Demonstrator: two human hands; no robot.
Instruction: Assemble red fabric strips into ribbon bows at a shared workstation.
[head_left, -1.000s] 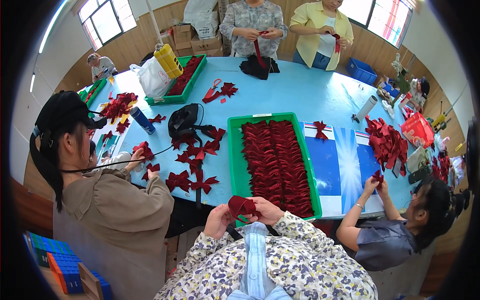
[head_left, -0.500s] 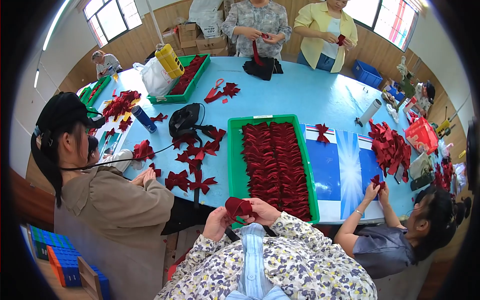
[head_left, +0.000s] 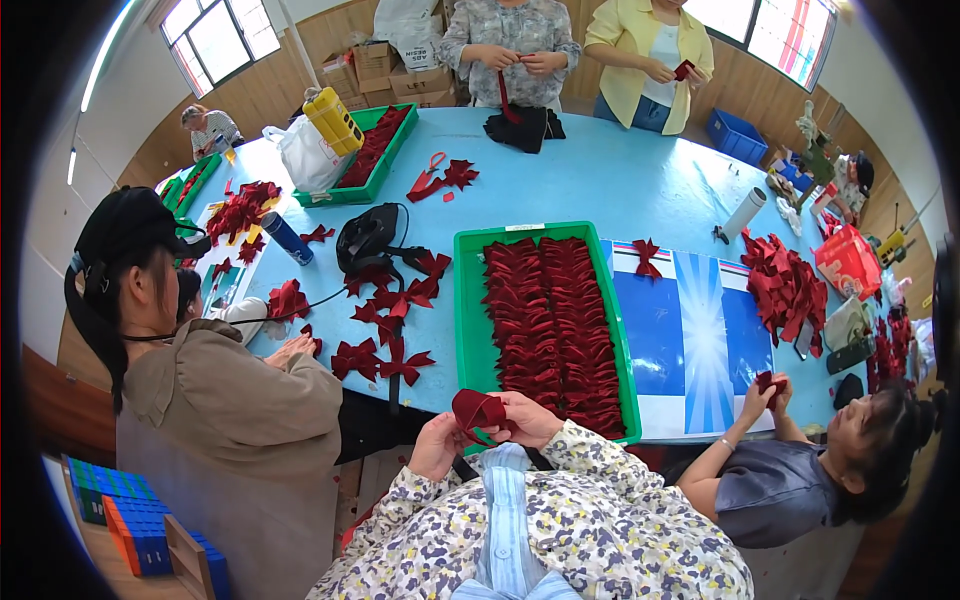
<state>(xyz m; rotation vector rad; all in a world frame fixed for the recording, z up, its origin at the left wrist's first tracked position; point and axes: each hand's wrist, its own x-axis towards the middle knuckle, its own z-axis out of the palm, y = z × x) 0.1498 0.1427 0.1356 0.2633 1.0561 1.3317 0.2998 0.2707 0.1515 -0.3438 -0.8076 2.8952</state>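
Note:
A loop of dark red ribbon (head_left: 478,408) is pinched between my two hands, just in front of the green tray's near edge. My left hand (head_left: 436,447) grips its lower left side, fingers closed. My right hand (head_left: 530,419) holds its right side in a closed pinch. Through the loop a small gap shows. Beyond my hands lies the green tray (head_left: 466,330), with two long rows of dark red bows (head_left: 545,310) packed upright in it. Loose bows (head_left: 400,368) lie on the blue table to its left.
Co-workers sit at my left and right, and two people stand across the blue table (head_left: 590,160). A printed blue-and-white sheet (head_left: 650,350) carries one bow. Farther off are a red bow pile (head_left: 785,285), a blue bottle (head_left: 287,238), a black headset (head_left: 368,240) and orange scissors (head_left: 430,172).
The ribbon loop between my fingers has opened a little, showing a gap. The person across at the middle has brought both hands level on their ribbon. My hands stay nearly in place.

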